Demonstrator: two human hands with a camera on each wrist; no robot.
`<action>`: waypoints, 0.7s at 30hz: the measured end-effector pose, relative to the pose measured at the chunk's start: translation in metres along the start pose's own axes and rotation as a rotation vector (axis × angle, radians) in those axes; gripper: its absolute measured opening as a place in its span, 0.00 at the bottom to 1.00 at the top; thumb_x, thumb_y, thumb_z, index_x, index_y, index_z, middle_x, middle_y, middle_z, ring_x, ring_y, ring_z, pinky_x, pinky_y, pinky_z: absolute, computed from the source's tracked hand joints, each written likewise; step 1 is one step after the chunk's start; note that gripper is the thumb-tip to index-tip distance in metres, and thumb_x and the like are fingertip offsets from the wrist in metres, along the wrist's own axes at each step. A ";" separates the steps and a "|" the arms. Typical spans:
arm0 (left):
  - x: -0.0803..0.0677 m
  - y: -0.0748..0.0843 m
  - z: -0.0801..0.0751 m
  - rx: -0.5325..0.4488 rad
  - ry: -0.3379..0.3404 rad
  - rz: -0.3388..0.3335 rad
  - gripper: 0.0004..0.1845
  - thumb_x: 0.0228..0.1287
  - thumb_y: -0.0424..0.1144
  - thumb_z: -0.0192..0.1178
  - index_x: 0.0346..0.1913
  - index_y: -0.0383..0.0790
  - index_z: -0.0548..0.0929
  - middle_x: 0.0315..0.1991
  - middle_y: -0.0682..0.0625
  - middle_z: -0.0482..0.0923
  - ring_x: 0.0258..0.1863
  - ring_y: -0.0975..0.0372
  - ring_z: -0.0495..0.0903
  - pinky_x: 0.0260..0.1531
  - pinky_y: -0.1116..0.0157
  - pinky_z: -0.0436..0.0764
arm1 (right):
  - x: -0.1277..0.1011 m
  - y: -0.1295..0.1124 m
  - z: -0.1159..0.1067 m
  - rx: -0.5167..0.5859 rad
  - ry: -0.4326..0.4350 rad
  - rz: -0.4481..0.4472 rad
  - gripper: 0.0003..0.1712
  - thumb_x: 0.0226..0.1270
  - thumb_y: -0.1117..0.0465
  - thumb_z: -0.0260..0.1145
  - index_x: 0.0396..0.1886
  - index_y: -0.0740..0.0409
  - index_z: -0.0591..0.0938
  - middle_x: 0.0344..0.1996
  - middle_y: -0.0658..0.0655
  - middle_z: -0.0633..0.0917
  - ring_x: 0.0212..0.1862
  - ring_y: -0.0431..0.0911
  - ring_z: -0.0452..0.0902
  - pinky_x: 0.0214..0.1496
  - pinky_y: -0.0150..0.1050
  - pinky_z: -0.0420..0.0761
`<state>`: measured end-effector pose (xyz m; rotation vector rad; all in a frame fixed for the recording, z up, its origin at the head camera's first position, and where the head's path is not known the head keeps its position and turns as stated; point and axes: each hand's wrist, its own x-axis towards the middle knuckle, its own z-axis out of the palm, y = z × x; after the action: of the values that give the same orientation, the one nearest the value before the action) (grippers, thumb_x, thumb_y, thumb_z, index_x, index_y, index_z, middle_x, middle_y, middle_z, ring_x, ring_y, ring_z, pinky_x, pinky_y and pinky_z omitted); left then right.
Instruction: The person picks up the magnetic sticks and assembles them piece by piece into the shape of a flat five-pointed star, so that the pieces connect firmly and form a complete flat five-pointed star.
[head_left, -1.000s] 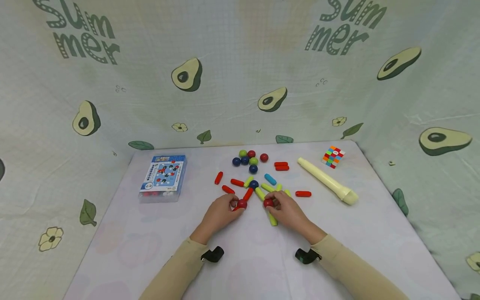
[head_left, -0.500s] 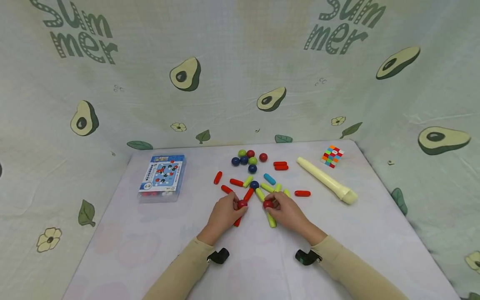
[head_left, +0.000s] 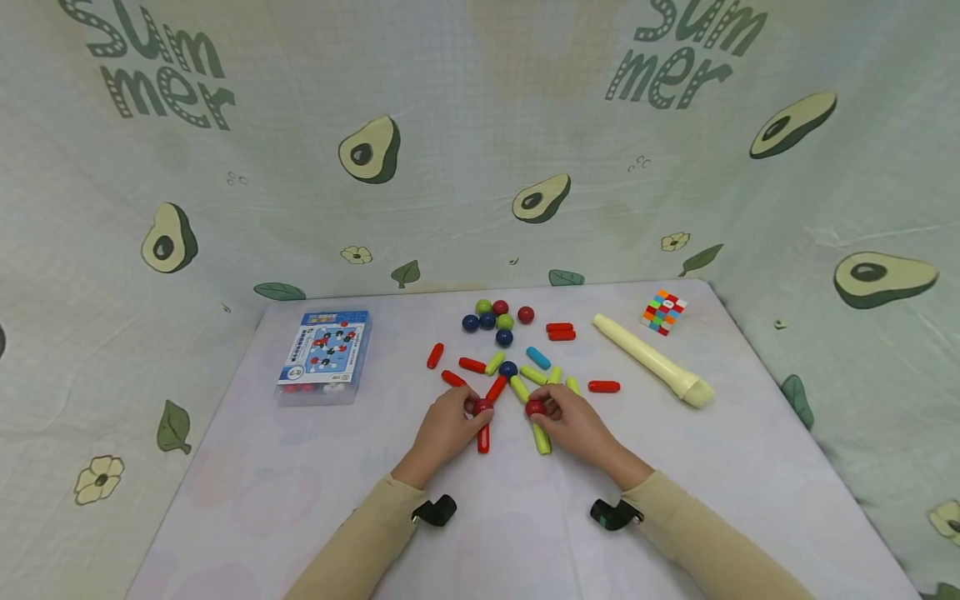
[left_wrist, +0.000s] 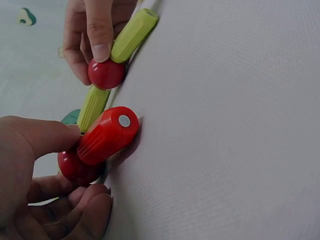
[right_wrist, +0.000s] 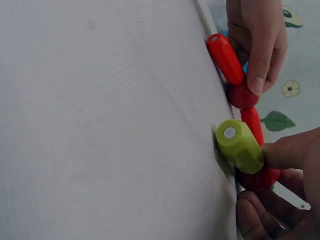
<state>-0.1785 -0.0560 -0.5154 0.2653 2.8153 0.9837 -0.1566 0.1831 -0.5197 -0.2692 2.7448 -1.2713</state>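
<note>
Both hands are down on the white table (head_left: pixel 262 500), close together near the middle. The left hand (head_left: pixel 444 429) has its thumb and fingers curled round a red ball (head_left: pixel 482 407), and a red stick (head_left: pixel 483 437) hangs off that ball, pointing back toward the person; in the left wrist view the stick's end cap faces the camera and the thumb rests right on it. The right hand (head_left: pixel 573 423) pinches a second red ball (head_left: pixel 535 408) the same way, fingers bent around it, with a green stick (head_left: pixel 541 438) joined to it and lying on the table toward the person. From each ball another stick, red on the left and green on the right, runs up to a dark blue ball (head_left: pixel 508 369) between them.

Beyond the hands, loose red, green and blue sticks lie scattered, and a cluster of balls (head_left: pixel 491 318) sits nearer the back edge. A blue box (head_left: pixel 326 352) lies off to the left, well apart. On the right rests a cream flute (head_left: pixel 651 359), with a colourful puzzle cube (head_left: pixel 663 312) near its far end. An avocado-print cloth (head_left: pixel 480 150) hangs behind.
</note>
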 end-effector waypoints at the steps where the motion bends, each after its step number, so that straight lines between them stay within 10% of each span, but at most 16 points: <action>1: 0.000 0.000 0.000 -0.005 0.000 -0.001 0.18 0.64 0.49 0.71 0.49 0.41 0.83 0.38 0.52 0.78 0.32 0.61 0.74 0.30 0.68 0.77 | 0.000 -0.001 0.000 0.002 -0.003 0.002 0.19 0.67 0.61 0.73 0.56 0.51 0.81 0.44 0.48 0.82 0.43 0.42 0.77 0.46 0.36 0.81; 21: 0.002 -0.007 0.000 -0.037 -0.017 0.010 0.16 0.65 0.48 0.70 0.48 0.43 0.83 0.38 0.54 0.77 0.33 0.62 0.74 0.32 0.67 0.77 | 0.003 -0.001 0.001 -0.024 0.014 0.048 0.17 0.66 0.62 0.73 0.53 0.52 0.80 0.41 0.48 0.82 0.40 0.43 0.77 0.45 0.38 0.81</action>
<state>-0.1817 -0.0608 -0.5202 0.2826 2.7798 1.0297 -0.1589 0.1807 -0.5194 -0.1959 2.7618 -1.2346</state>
